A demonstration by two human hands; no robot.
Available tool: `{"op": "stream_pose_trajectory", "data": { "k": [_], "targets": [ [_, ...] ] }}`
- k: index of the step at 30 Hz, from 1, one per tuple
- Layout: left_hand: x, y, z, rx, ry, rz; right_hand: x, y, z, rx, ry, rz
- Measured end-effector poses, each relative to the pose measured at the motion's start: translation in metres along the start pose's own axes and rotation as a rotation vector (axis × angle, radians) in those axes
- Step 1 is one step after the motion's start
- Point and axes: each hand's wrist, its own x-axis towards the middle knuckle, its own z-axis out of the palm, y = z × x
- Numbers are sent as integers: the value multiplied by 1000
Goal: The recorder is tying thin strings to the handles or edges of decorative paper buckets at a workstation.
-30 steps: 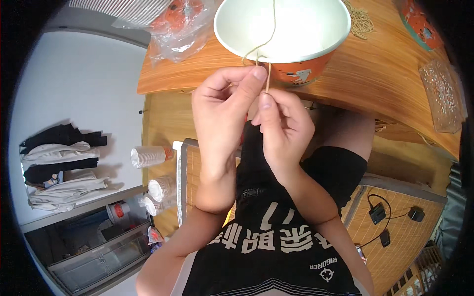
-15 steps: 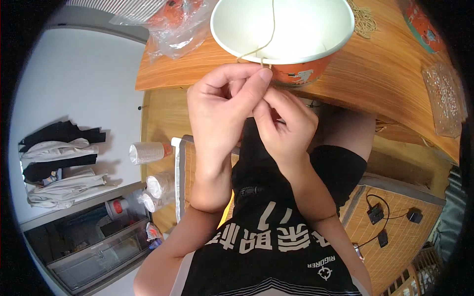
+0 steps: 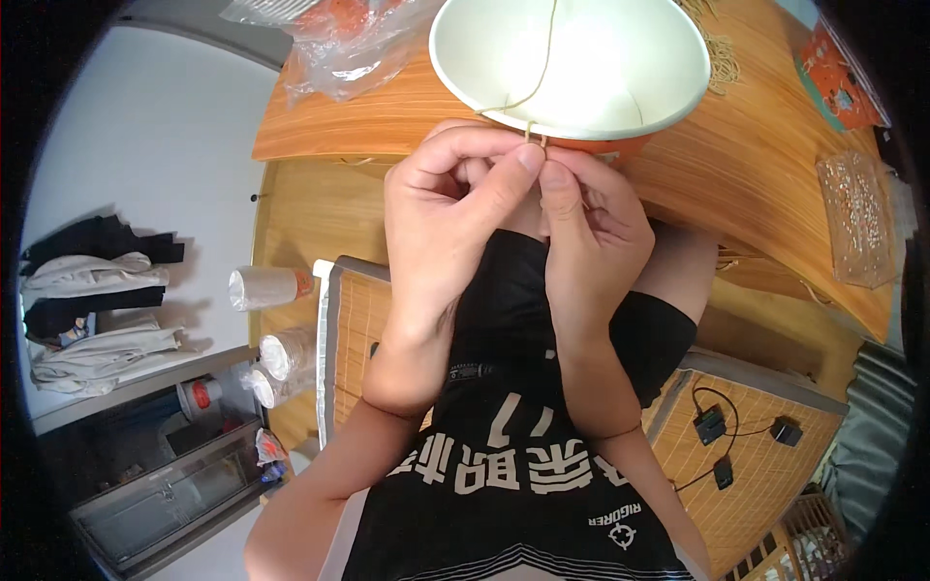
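A tan cord (image 3: 547, 60) hangs across the inside of a large paper bucket (image 3: 475, 53), white within and orange outside. Near the bucket's closest rim, part of the cord loops down to my fingertips. My left hand (image 3: 441, 208) pinches it between thumb and forefinger. Right beside it, my right hand (image 3: 596, 237) pinches the cord too, thumb tip against the forefinger. The two thumbs almost touch. Whether the cord passes through a hole in the bucket wall is hidden by my fingers.
The bucket stands on a wooden table (image 3: 387, 131). A pile of tan cord (image 3: 720, 66) lies to its right, with a clear plastic box of small beads (image 3: 857, 218) and another orange bucket (image 3: 838, 82) farther right. Crumpled plastic wrap (image 3: 354, 58) is at the left.
My right thumb has risen from below to beside the left thumb, and the right fingers now grip the cord near the rim. The whole view has shifted slightly.
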Motion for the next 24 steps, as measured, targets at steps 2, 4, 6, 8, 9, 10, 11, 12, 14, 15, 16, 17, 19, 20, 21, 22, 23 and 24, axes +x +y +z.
{"op": "stream_pose_trajectory", "data": {
  "k": [2, 4, 6, 8, 9, 10, 11, 12, 14, 15, 16, 17, 19, 20, 21, 22, 23, 24],
  "targets": [
    [-2, 0, 0, -48, -6, -40, -1, 4, 1, 28, 4, 1],
    [-3, 2, 1, -95, -15, -81, -2, -3, 6, 76, 19, 38],
    [-4, 2, 1, -296, -27, -174, -4, -4, 4, 126, 40, 73],
    [-3, 2, 4, -325, 8, -216, -6, 0, -3, 144, -54, 106],
    [-4, 3, 4, -345, 45, -256, -7, -2, -3, 141, -56, 107],
    [-4, 3, 2, -347, 47, -257, -7, -7, -2, 158, -61, 186],
    [-4, 4, -2, -409, -25, -282, -7, -11, -2, 175, -65, 264],
    [-3, 4, -4, -470, -100, -310, -5, -14, -4, 174, -61, 267],
    [-1, 1, -9, -433, -107, -346, -1, -16, -9, 363, -135, 474],
    [0, -1, -9, -402, -115, -374, -1, -16, -8, 361, -133, 473],
    [-1, -1, -9, -403, -116, -375, -1, -15, -7, 349, -117, 424],
    [-1, -2, -8, -387, -87, -344, -1, -15, -6, 336, -100, 376],
    [-3, -2, -4, -373, -55, -312, -1, -13, -6, 257, -89, 317],
    [-4, 0, -1, -358, -23, -303, -1, -13, -5, 178, -78, 257],
    [-4, 1, 0, -344, 13, -293, -2, -12, -4, 178, -84, 259],
    [-4, -1, 0, -345, 19, -290, -4, -12, -3, 59, -58, 165],
    [-4, -2, 0, -223, 28, -185, -5, -12, -2, -60, -34, 70],
    [-4, -3, 1, -102, 36, -81, -5, -9, -3, -64, -40, 69]
  ]
}}
